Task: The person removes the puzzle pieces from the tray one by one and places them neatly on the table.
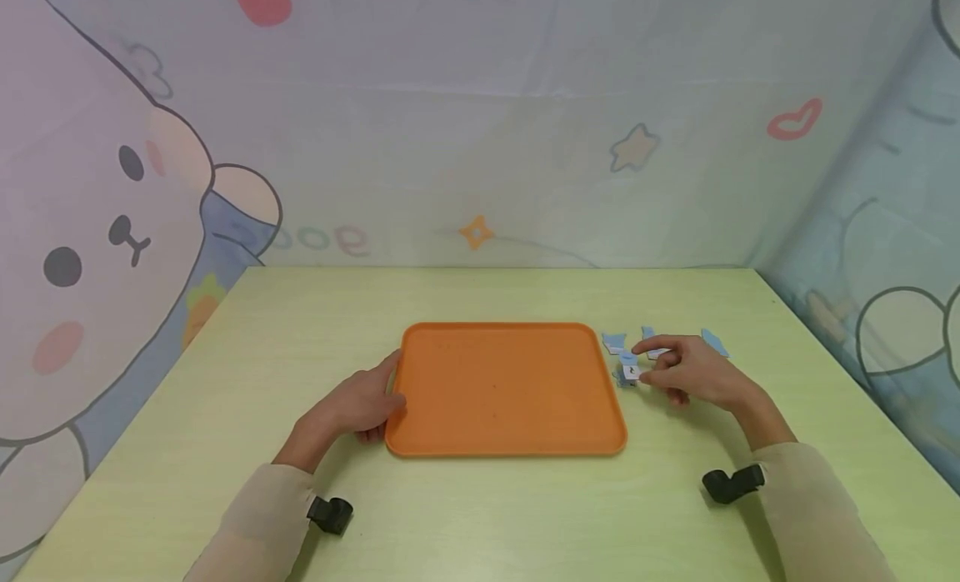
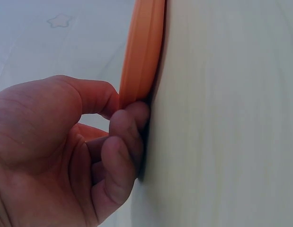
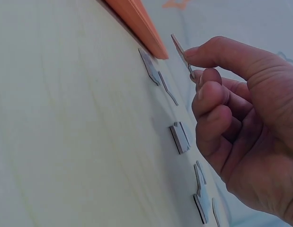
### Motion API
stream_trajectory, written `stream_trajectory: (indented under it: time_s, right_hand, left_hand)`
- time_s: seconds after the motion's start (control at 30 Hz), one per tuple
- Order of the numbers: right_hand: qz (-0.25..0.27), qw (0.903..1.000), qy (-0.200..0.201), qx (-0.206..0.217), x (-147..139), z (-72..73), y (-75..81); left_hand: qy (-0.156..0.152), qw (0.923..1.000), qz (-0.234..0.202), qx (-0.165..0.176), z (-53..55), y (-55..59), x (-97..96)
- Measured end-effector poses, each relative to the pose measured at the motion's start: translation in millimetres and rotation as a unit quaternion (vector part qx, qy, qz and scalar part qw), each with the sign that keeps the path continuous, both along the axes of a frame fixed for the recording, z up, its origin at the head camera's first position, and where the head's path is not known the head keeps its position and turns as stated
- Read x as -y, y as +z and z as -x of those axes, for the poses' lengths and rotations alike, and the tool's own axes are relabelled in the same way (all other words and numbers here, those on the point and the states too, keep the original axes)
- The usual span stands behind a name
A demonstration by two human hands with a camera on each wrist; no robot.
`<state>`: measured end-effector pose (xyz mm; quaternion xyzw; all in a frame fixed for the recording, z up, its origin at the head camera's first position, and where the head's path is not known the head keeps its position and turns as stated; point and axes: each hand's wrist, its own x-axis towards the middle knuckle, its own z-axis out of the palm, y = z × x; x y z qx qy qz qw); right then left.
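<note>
My left hand (image 1: 367, 398) grips the left edge of an orange tray (image 1: 495, 390), thumb at the rim and fingers curled at its side and underside in the left wrist view. To the right of the tray, my right hand (image 1: 693, 369) pinches a thin, flat blue-and-white puzzle piece (image 3: 180, 52) between thumb and finger, above the table. A dark mark shows on the white part of this piece (image 1: 631, 371). Below it lies another puzzle piece (image 1: 623, 382), partly covered. More loose pieces lie around the hand, among them a blue-and-white one (image 1: 614, 341) near the tray's upper right corner.
The pale yellow-green table (image 1: 480, 515) carries the tray near its middle. A blue piece (image 1: 714, 342) lies behind the right hand. In the right wrist view, a small thick piece or stack (image 3: 180, 138) lies below the fingers. A printed cloth backdrop (image 1: 480, 132) stands behind the table.
</note>
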<state>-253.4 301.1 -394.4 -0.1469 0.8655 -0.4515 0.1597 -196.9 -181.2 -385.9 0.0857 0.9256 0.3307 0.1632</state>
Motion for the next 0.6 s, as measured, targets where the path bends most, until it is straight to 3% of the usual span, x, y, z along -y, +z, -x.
stream_trajectory:
  time_s: [0.33,0.6]
  right_hand:
    - [-0.016,0.9996,-0.003,-0.025,-14,1.7,2.7]
    - [-0.021,0.9989,-0.028,-0.030,-30,2.2,1.4]
  left_hand:
    - [0.002,1.0000,-0.001,-0.001,-0.8,0.7,0.0]
    - [0.002,1.0000,0.000,0.003,-1.6,1.6,0.1]
